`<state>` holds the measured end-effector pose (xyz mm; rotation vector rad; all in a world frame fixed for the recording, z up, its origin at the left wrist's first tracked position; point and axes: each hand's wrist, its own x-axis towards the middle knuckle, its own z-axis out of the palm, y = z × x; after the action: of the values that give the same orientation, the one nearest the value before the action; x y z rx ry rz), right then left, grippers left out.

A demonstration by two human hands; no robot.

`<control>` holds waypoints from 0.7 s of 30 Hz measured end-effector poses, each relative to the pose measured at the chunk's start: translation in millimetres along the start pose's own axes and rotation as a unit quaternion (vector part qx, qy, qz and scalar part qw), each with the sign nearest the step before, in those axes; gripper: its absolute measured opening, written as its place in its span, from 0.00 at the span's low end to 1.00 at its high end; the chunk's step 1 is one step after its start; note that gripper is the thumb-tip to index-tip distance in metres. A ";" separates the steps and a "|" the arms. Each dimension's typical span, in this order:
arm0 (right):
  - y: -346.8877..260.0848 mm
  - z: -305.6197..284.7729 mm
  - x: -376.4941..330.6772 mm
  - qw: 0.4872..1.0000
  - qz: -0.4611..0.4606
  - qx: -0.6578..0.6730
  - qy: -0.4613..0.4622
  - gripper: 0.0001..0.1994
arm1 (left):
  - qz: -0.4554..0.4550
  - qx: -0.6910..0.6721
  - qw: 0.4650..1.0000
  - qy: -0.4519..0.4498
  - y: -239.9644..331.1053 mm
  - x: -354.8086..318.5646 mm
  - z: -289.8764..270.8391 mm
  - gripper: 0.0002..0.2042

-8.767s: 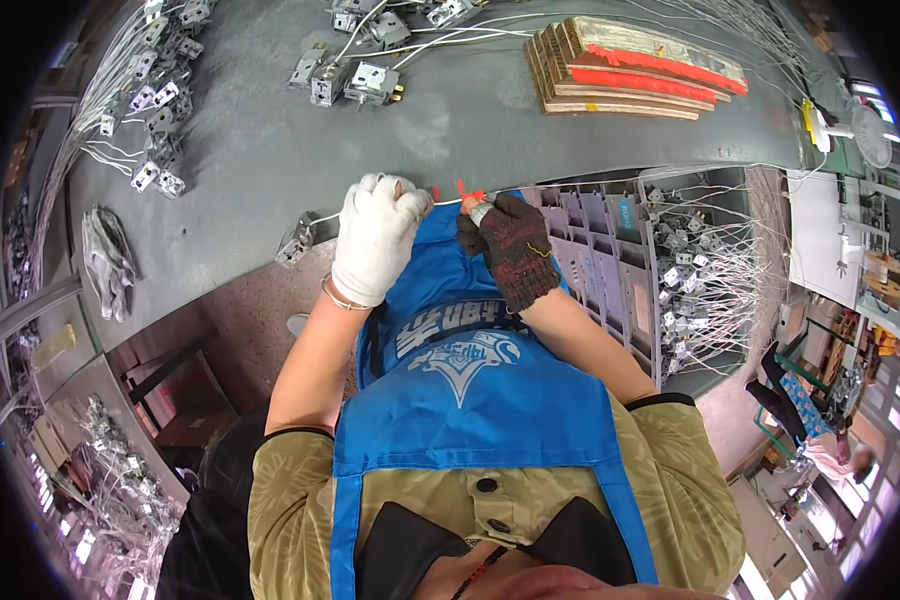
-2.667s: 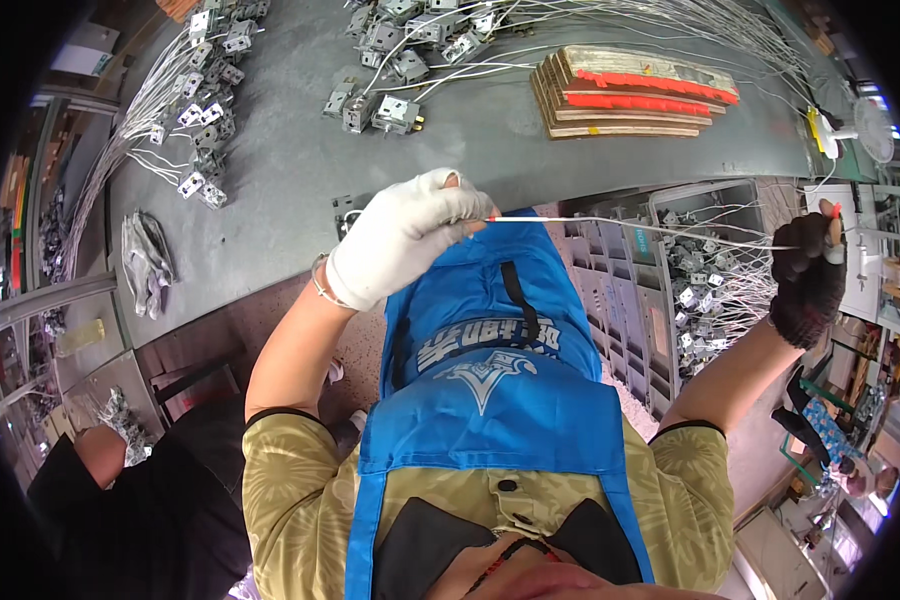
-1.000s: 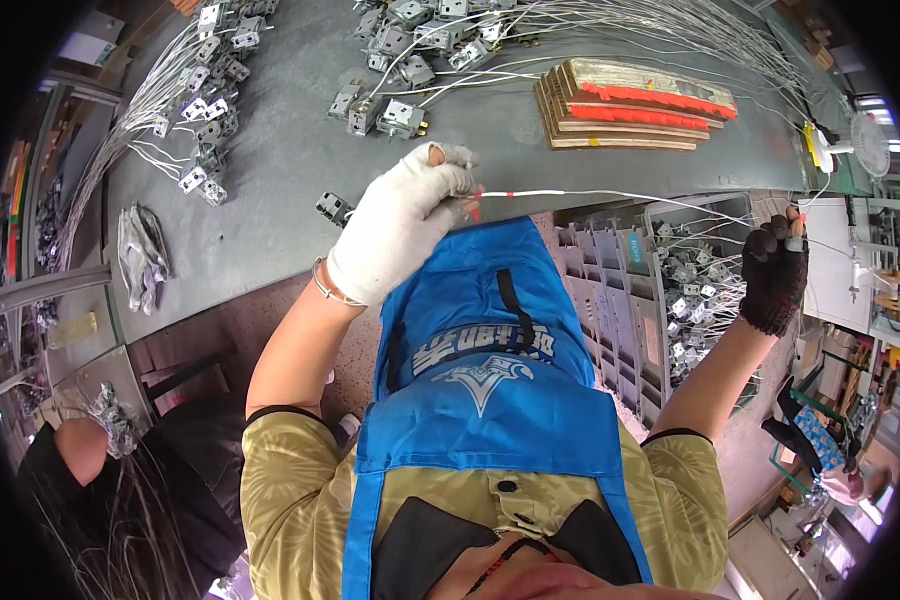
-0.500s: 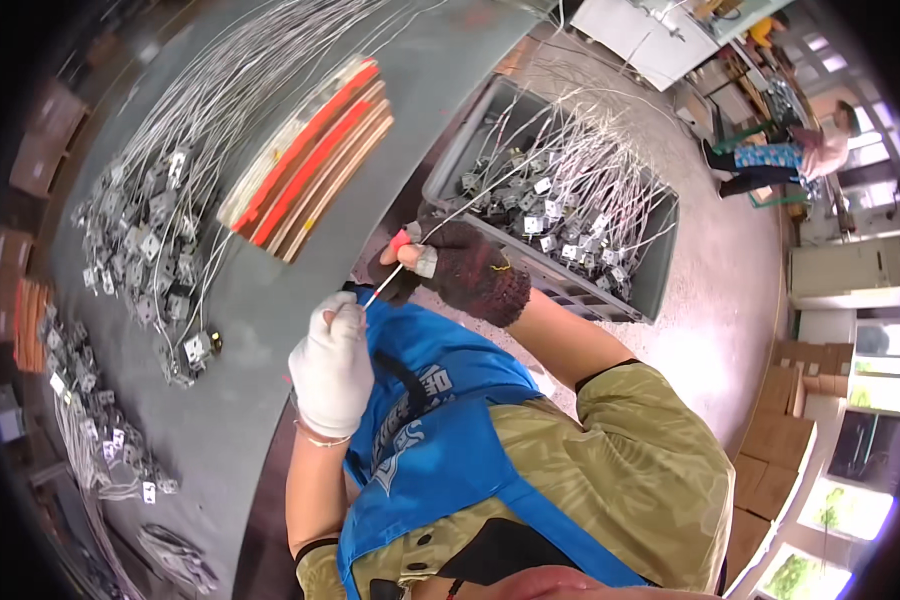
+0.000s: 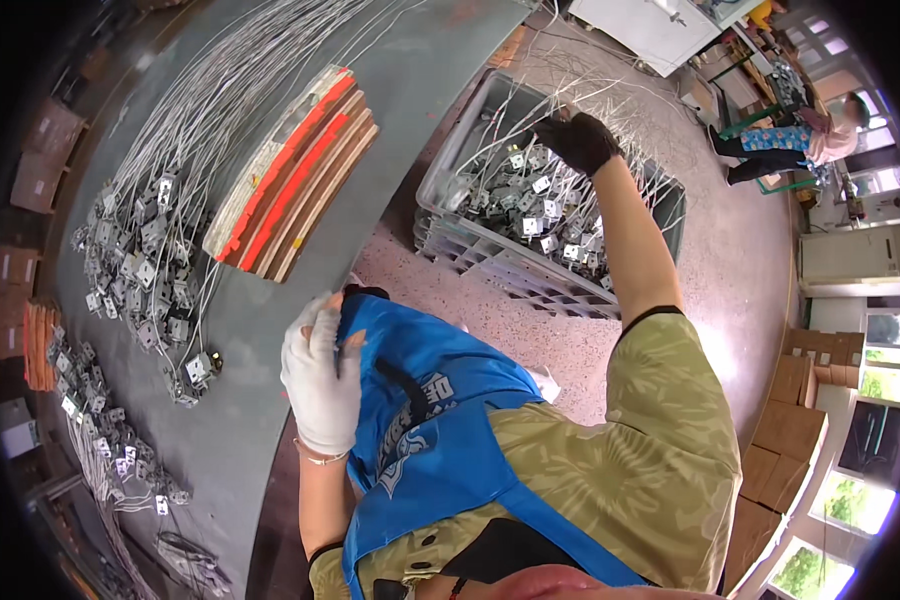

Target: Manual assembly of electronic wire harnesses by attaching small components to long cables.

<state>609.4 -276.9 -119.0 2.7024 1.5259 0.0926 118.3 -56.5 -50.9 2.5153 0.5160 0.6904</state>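
Head view: the right hand (image 5: 578, 140) hangs over the crate (image 5: 460, 235), whose walls seemingly keep wired metal parts (image 5: 545, 212) bunched; I cannot tell its grip, or that of the left hand (image 5: 322, 375) by the table (image 5: 240, 440).

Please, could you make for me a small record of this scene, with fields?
Left hand: white-gloved, near the gray table edge, beside the blue apron; holding anything: cannot tell.
Right hand: dark-gloved, over the gray crate; grip unclear.
Crate contents: metal box-shaped parts with white wires.
On table: stacked wooden boards with red edges, piled wired metal parts.
Background: another person, upper right.
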 end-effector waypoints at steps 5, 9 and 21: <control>13.0 101.2 5.4 0.994 0.009 0.110 0.004 0.11 | -0.019 -0.041 0.995 0.083 -28.5 -30.0 -34.0 0.28; -20.0 136.0 4.5 0.906 0.024 0.422 -0.038 0.12 | -0.186 0.066 0.970 0.139 -62.2 -41.1 -81.4 0.17; -145.0 31.8 3.8 0.549 0.262 0.786 -0.107 0.18 | -0.160 0.294 0.940 0.062 -142.8 21.8 -45.5 0.09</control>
<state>489.7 -198.9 -159.5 3.6200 0.3653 -2.6536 78.4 85.7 -84.5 2.8210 1.3109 0.6352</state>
